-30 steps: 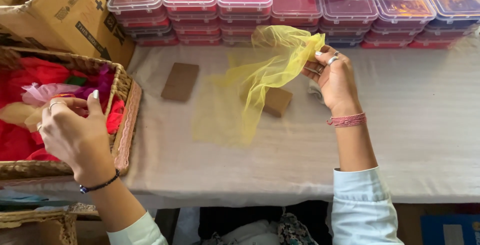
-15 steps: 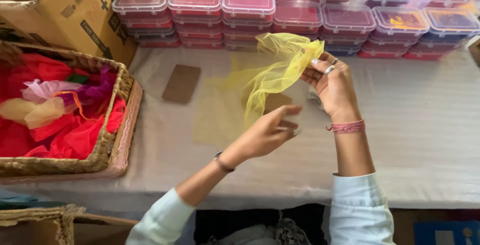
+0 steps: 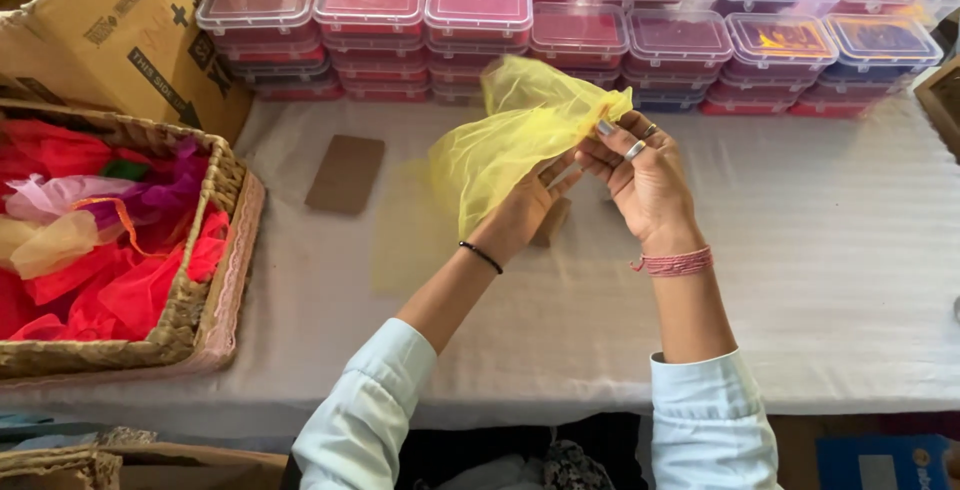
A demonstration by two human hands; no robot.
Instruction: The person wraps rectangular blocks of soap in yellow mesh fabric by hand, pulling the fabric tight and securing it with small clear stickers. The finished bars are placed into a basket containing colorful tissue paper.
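1. Beyond the fingers, along the far edge of the white cloth-covered worktop (image 3: 820, 280), stand stacked rows of clear plastic lidded boxes (image 3: 478, 12). Most hold something red or pink; the ones at the far right show yellow or orange inside.
2. Well to the left of the fingers sits an oval woven wicker basket (image 3: 205, 280), heaped with sheer fabric pieces (image 3: 110, 250), mostly red, with some purple, pale cream and a bit of green.
3. Behind the basket leans a brown corrugated cardboard carton (image 3: 120, 25).
4. The sheer yellow mesh fabric square (image 3: 520, 135) hangs in the air above the worktop, between the two hands and just in front of the boxes.
5. Its long axis runs on a slant, from the gathered upper end at the right fingers down and leftward to its loose lower edge by the left wrist.
6. The right hand (image 3: 645, 185) pinches the fabric's bunched upper corner between thumb and fingertips, so its fingers are grasping the cloth.
7. The left hand (image 3: 525, 205) is mostly hidden behind the fabric; its fingers reach up to touch the cloth just beside the right fingers, but I cannot tell whether they grip it.
8. A flat brown cardboard rectangle (image 3: 346, 172) lies on the worktop to the left of the fingers, apart from them.
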